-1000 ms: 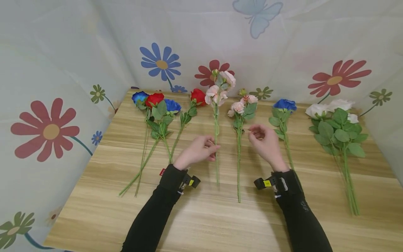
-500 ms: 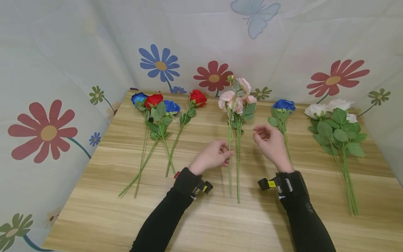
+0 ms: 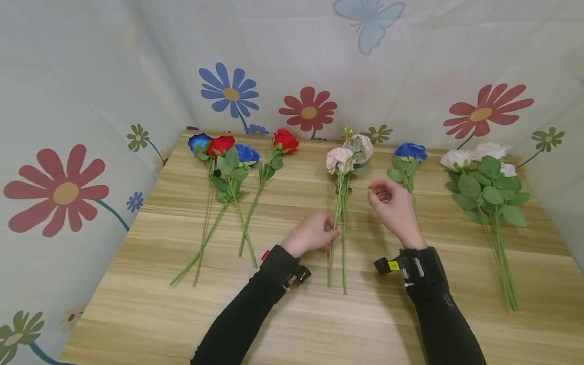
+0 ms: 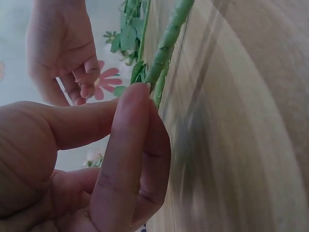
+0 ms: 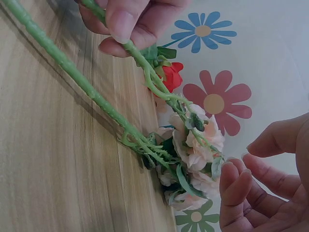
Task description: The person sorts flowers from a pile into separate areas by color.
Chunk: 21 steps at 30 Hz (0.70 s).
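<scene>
My left hand (image 3: 312,234) pinches the green stem (image 5: 149,72) of a pale pink flower (image 3: 338,159) between thumb and fingers. Its blooms overlap those of a second pink flower, whose stem (image 3: 345,248) lies on the table just to the right. Seen from the left wrist, the pinched stem (image 4: 169,41) slants up past the fingertips, close over the wood. My right hand (image 3: 393,210) hovers right of the pink flowers, fingers loosely bent and holding nothing. In the right wrist view the pink blooms (image 5: 198,150) crowd together near that hand's fingertips.
On the wooden table (image 3: 292,324), a red rose (image 3: 286,141) and a crossed group with another red rose (image 3: 221,145) and blue roses (image 3: 247,154) lie left. A blue rose (image 3: 410,152) and white roses (image 3: 474,152) lie right. A flower-printed cloth (image 3: 392,81) hangs behind.
My left hand has carried the pink flower rightward and lowered its blooms onto the other pink flower. My right hand has shifted slightly right, then stayed still.
</scene>
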{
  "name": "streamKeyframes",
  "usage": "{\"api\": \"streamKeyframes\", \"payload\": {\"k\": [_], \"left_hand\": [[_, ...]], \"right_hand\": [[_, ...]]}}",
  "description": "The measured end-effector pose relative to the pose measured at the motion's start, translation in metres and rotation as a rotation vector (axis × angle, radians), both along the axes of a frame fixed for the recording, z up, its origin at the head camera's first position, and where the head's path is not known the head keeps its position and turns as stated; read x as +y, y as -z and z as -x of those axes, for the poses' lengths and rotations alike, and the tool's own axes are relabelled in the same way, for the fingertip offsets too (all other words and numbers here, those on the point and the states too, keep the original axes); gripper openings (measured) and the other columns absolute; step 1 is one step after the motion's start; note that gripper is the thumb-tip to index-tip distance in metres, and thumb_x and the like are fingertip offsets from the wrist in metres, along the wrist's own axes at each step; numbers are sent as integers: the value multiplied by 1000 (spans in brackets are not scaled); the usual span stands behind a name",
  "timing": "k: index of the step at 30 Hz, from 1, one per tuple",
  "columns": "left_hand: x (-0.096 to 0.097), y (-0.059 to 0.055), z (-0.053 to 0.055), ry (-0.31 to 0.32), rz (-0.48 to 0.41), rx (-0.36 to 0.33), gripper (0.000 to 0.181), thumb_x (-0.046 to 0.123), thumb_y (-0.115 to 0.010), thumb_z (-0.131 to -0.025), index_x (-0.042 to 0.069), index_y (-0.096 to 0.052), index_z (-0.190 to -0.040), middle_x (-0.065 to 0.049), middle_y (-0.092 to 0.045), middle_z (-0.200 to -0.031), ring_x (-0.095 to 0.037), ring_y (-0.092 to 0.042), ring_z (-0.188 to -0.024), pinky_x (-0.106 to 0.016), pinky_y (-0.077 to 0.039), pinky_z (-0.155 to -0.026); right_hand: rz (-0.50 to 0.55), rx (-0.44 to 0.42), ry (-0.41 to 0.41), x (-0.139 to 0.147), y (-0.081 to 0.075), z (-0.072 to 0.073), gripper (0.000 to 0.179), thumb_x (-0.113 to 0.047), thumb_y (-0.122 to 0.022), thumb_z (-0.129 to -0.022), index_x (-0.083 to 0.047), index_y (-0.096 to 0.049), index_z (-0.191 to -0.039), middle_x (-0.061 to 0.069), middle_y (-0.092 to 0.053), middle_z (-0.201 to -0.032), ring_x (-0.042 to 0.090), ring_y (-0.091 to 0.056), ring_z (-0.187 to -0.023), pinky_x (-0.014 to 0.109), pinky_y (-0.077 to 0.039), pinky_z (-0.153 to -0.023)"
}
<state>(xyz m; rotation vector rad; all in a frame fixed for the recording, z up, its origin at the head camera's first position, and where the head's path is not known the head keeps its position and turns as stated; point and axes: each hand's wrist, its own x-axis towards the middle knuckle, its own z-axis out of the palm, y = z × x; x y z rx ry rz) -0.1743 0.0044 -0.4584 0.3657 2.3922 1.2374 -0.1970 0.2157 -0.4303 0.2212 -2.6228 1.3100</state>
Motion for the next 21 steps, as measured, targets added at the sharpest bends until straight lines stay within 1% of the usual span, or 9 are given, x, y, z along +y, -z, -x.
{"api": "streamKeyframes", "payload": {"k": [2,4,7,9,11,16,19,21], "left_hand": [[0,0,0,-5,9,-10,18,20,-66,-99,3,-61,-95,-10,-68,-88,-15,-70,-64,-24,-53,-59],[-1,-1,0,-8,20,-8,18,21,-66,-99,4,-62,-96,-10,-68,-88,-14,-70,-63,-23,-53,-59],[-2,-2,0,-11,24,-9,19,24,-65,-100,4,-63,-99,-8,-69,-82,-13,-67,-61,-24,-52,-58],[-3,-2,1,-18,18,-7,21,25,-64,-100,4,-64,-103,-7,-69,-78,-14,-66,-60,-24,-52,-56],[-5,-4,1,-26,4,-7,25,27,-63,-101,4,-64,-109,-8,-70,-77,-15,-66,-59,-25,-51,-56],[-10,-9,1,-46,-15,10,33,29,-62,-102,2,-63,-121,-10,-72,-90,-19,-70,-67,-24,-52,-58],[-12,-11,1,-60,-15,7,36,32,-62,-101,3,-62,-123,-10,-73,-94,-19,-71,-70,-25,-53,-60],[-13,-10,1,-67,-10,6,37,34,-63,-101,3,-62,-122,-10,-73,-93,-18,-70,-69,-25,-53,-60]], "right_hand": [[-2,4,-3,0,1,0,20,-10,-59,-96,2,-68,-110,19,-68,-97,6,-58,-79,8,-45,-69],[-3,6,-4,0,2,1,20,-10,-59,-96,2,-68,-110,19,-68,-97,6,-58,-79,8,-45,-69],[-5,11,-6,0,3,1,20,-9,-59,-96,3,-68,-109,20,-68,-97,5,-58,-78,9,-45,-69],[-6,14,-7,0,3,2,20,-9,-59,-96,3,-68,-110,20,-68,-97,4,-58,-78,9,-45,-69],[-10,16,-8,0,4,2,21,-9,-59,-96,4,-68,-110,20,-69,-96,5,-58,-77,9,-45,-69],[-22,16,-8,-1,4,1,21,-9,-58,-96,4,-68,-110,20,-69,-96,11,-60,-78,11,-46,-67],[-24,10,-10,-2,5,1,22,-9,-58,-96,3,-68,-111,20,-69,-97,17,-61,-80,12,-46,-67],[-24,4,-13,-2,5,0,22,-10,-57,-97,3,-68,-112,20,-69,-98,19,-62,-82,13,-46,-67]]}}
